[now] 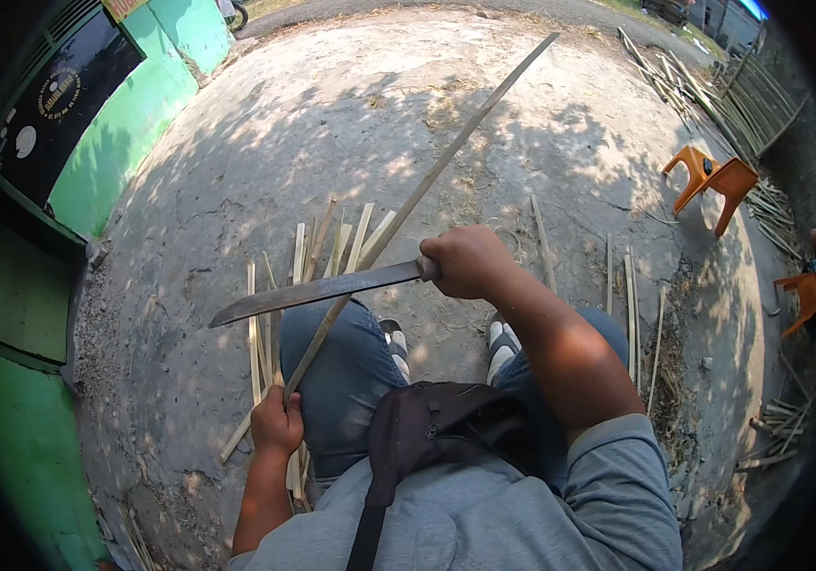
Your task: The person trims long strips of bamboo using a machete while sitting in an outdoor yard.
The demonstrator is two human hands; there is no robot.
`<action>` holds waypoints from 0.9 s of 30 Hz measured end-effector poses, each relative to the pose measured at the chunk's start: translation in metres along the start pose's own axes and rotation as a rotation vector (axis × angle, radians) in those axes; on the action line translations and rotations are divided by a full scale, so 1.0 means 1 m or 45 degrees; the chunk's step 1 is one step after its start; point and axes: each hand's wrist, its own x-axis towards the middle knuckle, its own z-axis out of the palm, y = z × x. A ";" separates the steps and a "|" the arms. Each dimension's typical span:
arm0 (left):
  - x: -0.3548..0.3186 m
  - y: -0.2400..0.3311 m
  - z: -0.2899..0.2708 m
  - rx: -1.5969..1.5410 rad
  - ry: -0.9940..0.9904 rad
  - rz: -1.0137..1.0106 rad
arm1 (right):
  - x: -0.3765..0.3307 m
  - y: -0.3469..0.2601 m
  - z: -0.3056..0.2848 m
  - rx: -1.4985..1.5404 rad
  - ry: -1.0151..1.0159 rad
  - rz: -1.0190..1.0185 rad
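My right hand point(470, 263) is closed around the handle of a machete point(308, 293), its long dark blade pointing left above my left knee. A long bamboo strip point(465, 138) runs from my left hand point(277, 423) up and away to the right. The fingers of that hand wrap the strip's near end beside my left thigh. The blade crosses over the strip near the knee; whether they touch, I cannot tell. Several pale bamboo strips point(254, 333) lie beside and beyond my left leg.
More strips point(632, 309) lie right of my right leg. An orange plastic stool point(734, 183) stands at the right, with a small dark object on it. A bamboo pile point(679, 86) lies far right. A green wall point(22, 447) borders the left. A black bag point(446, 423) sits at my waist.
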 end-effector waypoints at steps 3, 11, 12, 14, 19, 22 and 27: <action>0.001 0.001 0.003 -0.035 0.024 0.025 | 0.001 0.014 0.001 0.040 -0.021 0.108; 0.000 0.004 -0.001 -0.056 0.010 -0.002 | -0.005 0.015 -0.004 -0.010 -0.043 0.062; 0.000 0.003 -0.001 -0.058 0.014 0.000 | -0.006 0.012 -0.006 -0.021 -0.025 0.043; -0.001 0.001 0.001 -0.071 -0.006 -0.016 | -0.007 0.010 -0.004 -0.033 -0.006 0.028; -0.002 0.008 0.000 -0.010 -0.007 -0.045 | -0.007 -0.002 0.007 0.006 -0.025 0.041; -0.002 0.005 0.003 0.002 0.021 -0.036 | -0.003 -0.004 0.005 -0.028 0.005 0.007; -0.002 -0.002 0.007 -0.028 0.028 0.006 | 0.004 0.006 0.003 -0.072 0.036 0.048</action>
